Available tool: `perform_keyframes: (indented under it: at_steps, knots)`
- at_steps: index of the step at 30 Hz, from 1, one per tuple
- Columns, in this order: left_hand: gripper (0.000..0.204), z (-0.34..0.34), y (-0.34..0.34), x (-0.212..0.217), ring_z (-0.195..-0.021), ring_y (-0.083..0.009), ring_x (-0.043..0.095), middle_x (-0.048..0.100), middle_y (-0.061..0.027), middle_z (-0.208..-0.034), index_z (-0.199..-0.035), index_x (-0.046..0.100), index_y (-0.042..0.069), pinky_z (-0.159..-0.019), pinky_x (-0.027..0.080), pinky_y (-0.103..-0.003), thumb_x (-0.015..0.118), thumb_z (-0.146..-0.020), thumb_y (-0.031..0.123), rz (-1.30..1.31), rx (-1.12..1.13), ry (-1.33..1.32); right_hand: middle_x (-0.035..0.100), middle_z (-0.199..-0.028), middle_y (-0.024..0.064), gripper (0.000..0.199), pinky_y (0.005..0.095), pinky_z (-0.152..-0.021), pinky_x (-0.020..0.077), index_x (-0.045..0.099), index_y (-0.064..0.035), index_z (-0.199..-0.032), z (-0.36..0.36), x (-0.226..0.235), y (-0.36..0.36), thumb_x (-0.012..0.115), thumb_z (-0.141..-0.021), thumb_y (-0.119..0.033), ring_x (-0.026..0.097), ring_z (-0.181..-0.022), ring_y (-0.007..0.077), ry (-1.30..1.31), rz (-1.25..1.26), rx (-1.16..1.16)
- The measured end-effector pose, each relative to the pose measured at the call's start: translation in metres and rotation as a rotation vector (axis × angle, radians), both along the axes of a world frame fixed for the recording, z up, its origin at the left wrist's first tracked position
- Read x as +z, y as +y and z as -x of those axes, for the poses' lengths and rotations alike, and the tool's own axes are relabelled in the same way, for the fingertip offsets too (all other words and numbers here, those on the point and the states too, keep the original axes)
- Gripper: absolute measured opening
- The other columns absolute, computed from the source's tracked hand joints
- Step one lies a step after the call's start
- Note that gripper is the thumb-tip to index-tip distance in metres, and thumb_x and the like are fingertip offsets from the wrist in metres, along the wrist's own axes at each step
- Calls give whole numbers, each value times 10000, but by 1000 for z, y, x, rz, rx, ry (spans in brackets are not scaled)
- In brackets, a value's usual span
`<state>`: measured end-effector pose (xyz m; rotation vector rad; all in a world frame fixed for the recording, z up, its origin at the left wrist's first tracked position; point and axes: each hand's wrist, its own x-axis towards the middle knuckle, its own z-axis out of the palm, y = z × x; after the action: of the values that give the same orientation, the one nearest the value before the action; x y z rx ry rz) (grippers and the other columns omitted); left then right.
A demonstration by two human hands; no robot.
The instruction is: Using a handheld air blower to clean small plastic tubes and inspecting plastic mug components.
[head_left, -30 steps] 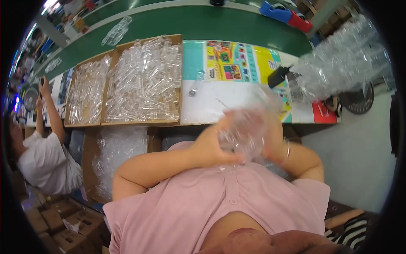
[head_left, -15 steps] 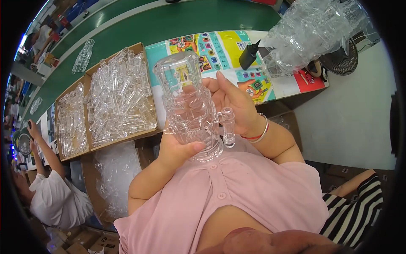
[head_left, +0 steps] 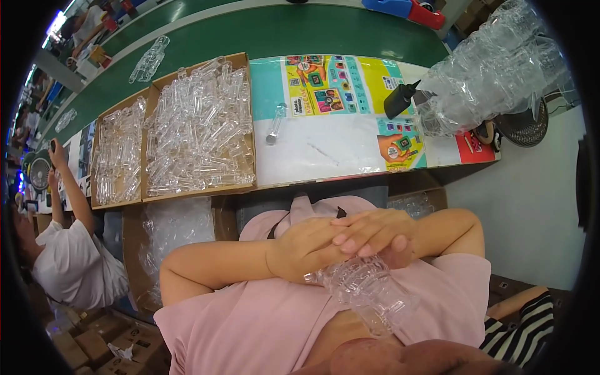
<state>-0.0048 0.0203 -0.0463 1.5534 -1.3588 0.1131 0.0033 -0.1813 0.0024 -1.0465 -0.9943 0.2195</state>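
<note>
Clear plastic piece (head_left: pixel 369 290), both hands (head_left: pixel 340 244).

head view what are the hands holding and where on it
Both hands, left hand and right hand, clasp the upper end of a clear plastic piece against the chest.

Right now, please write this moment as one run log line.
left hand: on clear plastic piece | right hand: over left hand, on piece | piece: against chest | boxes of clear parts: on table

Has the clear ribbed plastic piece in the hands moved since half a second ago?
Yes. The clear ribbed plastic piece has come down from level with the cardboard tray of clear parts to the pink shirt, both hands clasped over it.
</note>
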Motion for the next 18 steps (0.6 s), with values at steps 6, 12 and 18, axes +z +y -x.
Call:
perform_keyframes:
  at_steps: [6, 12, 18]
  knots:
    - [806, -15, 7, 24, -1112, -331, 482, 468, -175, -1215, -1256, 354, 21, -930, 396, -401, 804, -604, 167, -55, 193, 567, 498, -1203, 196, 530, 384, -969, 352, 499, 41, -1089, -36, 28, 23, 289, -951, -426, 474, -1128, 267, 667, 26, -116]
    - [1125, -16, 21, 15, -1292, -301, 238, 157, -179, -1399, -1369, -108, 15, -1025, 252, -448, 733, -692, 331, 497, 397, 624, 385, -1287, 219, 800, 404, -997, 315, 359, -46, -1288, -57, -3, 41, 704, -698, -462, 424, -1158, 342, -636, 464, -691]
    - [1056, -14, 42, -4, -1265, -291, 288, 272, -171, -1346, -1359, 173, 2, -1044, 233, -431, 740, -634, 519, 572, 832, 387, 363, -1313, 155, 913, 363, -1007, 309, 189, 6, -1361, -44, -33, 53, 705, -733, -410, 378, -1213, 243, 418, 239, 8]
